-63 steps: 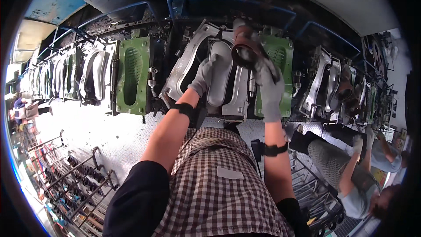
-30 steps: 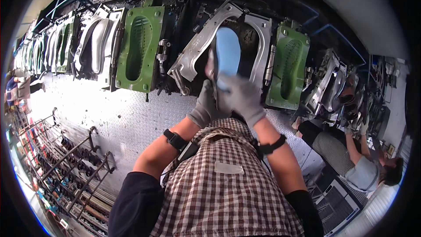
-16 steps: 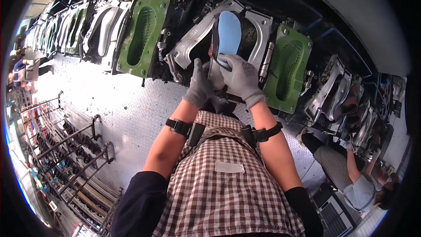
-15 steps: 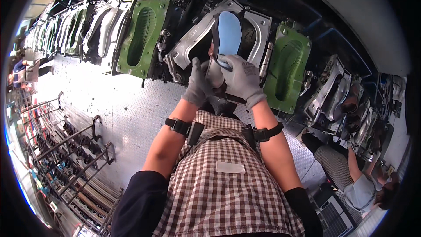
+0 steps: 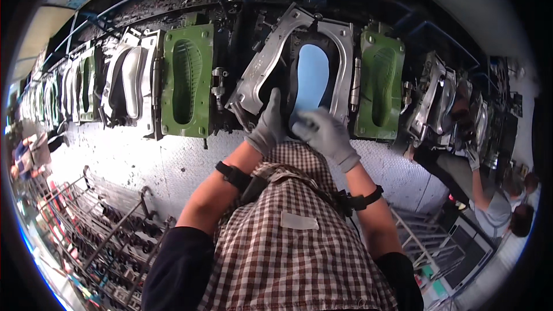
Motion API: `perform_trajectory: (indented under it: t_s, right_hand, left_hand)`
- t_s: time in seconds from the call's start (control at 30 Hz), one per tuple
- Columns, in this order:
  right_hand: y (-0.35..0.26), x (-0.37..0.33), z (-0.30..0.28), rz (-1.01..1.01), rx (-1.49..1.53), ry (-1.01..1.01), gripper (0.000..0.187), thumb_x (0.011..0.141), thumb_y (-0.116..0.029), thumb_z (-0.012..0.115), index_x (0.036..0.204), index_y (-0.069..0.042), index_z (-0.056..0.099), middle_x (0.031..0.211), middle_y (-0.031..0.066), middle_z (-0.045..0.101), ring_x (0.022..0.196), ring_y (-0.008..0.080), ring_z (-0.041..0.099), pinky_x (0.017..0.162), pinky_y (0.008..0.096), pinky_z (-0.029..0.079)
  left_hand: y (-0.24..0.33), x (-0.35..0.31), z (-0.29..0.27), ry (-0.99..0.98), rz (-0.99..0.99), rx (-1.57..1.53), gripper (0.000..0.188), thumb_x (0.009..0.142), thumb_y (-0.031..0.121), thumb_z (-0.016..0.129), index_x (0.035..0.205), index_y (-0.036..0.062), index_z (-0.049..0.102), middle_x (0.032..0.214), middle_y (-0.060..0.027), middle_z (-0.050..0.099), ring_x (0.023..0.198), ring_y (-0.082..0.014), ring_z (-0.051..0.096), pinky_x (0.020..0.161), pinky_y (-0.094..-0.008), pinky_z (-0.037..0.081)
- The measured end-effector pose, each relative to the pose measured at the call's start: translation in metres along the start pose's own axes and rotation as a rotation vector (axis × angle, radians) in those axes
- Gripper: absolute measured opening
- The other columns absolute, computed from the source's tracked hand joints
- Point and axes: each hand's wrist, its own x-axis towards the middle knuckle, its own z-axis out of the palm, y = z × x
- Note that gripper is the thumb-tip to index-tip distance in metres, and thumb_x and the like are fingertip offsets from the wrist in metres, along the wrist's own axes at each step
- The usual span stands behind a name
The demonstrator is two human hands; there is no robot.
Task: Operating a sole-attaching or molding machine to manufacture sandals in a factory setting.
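We see a pale blue, sole-shaped insert [image 5: 311, 75] lying in the cavity of an open silver metal shoe-sole mould [image 5: 299, 69] on the machine line ahead of us. Its long axis runs nearly upright in the view, toe end at the top, heel end toward us.

Both of our grey-gloved hands meet at that lower heel end. Our left hand [image 5: 268, 129] rests on the mould's dark rim just left of the insert, fingers pointing up and loosely spread, gripping nothing we can make out. Our right hand [image 5: 324, 132] lies just below the insert, fingers curled toward its heel edge; we cannot tell whether they pinch it. The right hand is the nearer one.

Outward, green mould plates [image 5: 185, 80] hang on either side. A checked apron [image 5: 294, 236] covers our front, and another person [image 5: 507, 207] works at the far right.
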Motion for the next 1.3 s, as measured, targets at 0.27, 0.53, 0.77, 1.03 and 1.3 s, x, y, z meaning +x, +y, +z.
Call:
perform_trajectory:
  t_s: [0.27,0.53,0.77,1.03,1.3]
  right_hand:
    - [-0.007,0.052,-0.006,0.738,0.495,0.139,0.036,0.092,-0.019,0.066,0.119,0.003,0.057,0.095,0.0218,0.068,0.092,0.0312,0.069,0.078,0.0426,0.053]
    - [0.025,0.045,0.012,0.16,-0.053,0.727,0.055,0.089,-0.009,0.065,0.142,-0.002,0.051,0.119,0.0213,0.069,0.106,0.0318,0.07,0.087,0.0406,0.055]
    - [0.037,0.073,-0.056,0.255,-0.188,0.502,0.063,0.088,-0.017,0.062,0.15,-0.022,0.049,0.115,0.0183,0.071,0.089,0.0401,0.07,0.084,0.0492,0.055]
    - [0.158,-0.06,-0.154,0.566,0.005,0.864,0.037,0.097,-0.018,0.067,0.132,-0.008,0.063,0.112,0.0152,0.071,0.095,0.0257,0.07,0.084,0.0348,0.054]
    - [0.36,-0.162,-0.314,1.035,-0.325,1.088,0.073,0.085,-0.051,0.071,0.134,0.002,0.057,0.134,0.0265,0.06,0.125,0.0403,0.057,0.106,0.0473,0.045]
  left_hand:
    - [0.061,0.073,0.043,0.084,0.364,0.698,0.081,0.086,0.027,0.082,0.151,-0.0011,0.042,0.137,-0.0121,0.06,0.12,-0.0212,0.06,0.102,-0.0343,0.048]
    - [0.048,0.106,0.055,0.123,0.471,0.77,0.084,0.087,0.013,0.08,0.158,0.0042,0.037,0.146,-0.0091,0.055,0.127,-0.0161,0.054,0.108,-0.0304,0.044]
    - [0.039,0.139,0.082,0.263,0.674,0.836,0.086,0.091,0.022,0.077,0.158,0.001,0.027,0.138,-0.015,0.057,0.116,-0.0195,0.059,0.096,-0.0319,0.051]
    - [-0.013,0.069,0.078,0.441,0.588,1.095,0.068,0.101,0.03,0.064,0.155,0.002,0.033,0.145,-0.0162,0.05,0.13,-0.0235,0.051,0.109,-0.0355,0.041]
    - [-0.191,0.121,0.251,0.229,0.878,1.391,0.055,0.1,0.01,0.059,0.15,-0.0019,0.041,0.151,-0.0167,0.049,0.138,-0.0262,0.048,0.116,-0.0378,0.037]
